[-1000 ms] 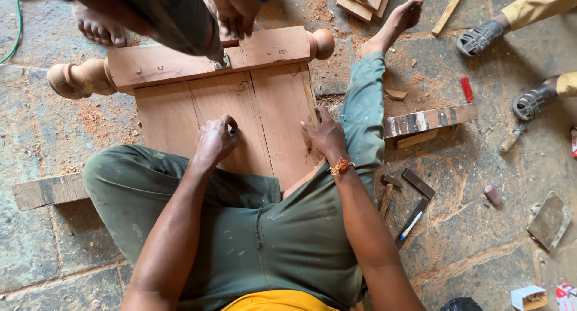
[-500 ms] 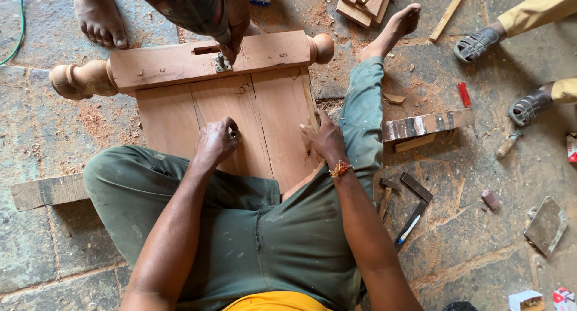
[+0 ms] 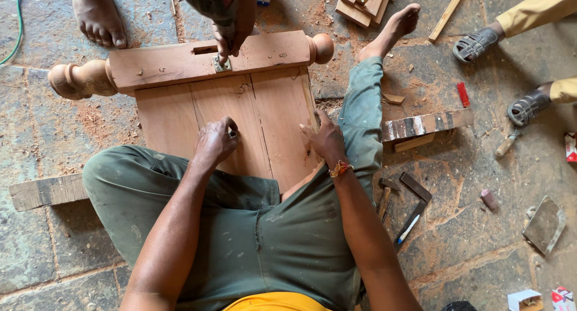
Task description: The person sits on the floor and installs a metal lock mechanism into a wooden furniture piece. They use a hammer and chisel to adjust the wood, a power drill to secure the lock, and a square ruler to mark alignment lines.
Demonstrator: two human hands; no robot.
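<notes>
While you sit on the floor w/ legs spread, your left hand point(image 3: 215, 141) rests on the wooden panel point(image 3: 240, 115), fingers point(image 3: 231, 131) curled tight round a small dark tool — looks like a pencil or punch, too small to tell. Tip sits on the panel's middle board, just ahead of your knuckles. Your right hand point(image 3: 324, 140) lies flat-ish at the panel's right edge, fingers spread and pressing down, gripping nothing. So the left is the working hand; the right just steadies.

Panel boards run away from you, grain lengthwise, into the thick top rail point(image 3: 210, 61), whose long axis runs left-right w/ turned knobs at both ends. At the rail, another person's hand point(image 3: 231, 37) touches a small metal fitting point(image 3: 221, 63), well apart from yours.

Stone floor point(image 3: 36, 137) is dusty w/ sawdust. On your right: try square point(image 3: 415, 206), red marker point(image 3: 463, 94), wood offcut point(image 3: 427, 125). Far side: bare foot point(image 3: 96, 16), sandalled feet point(image 3: 475, 43).
</notes>
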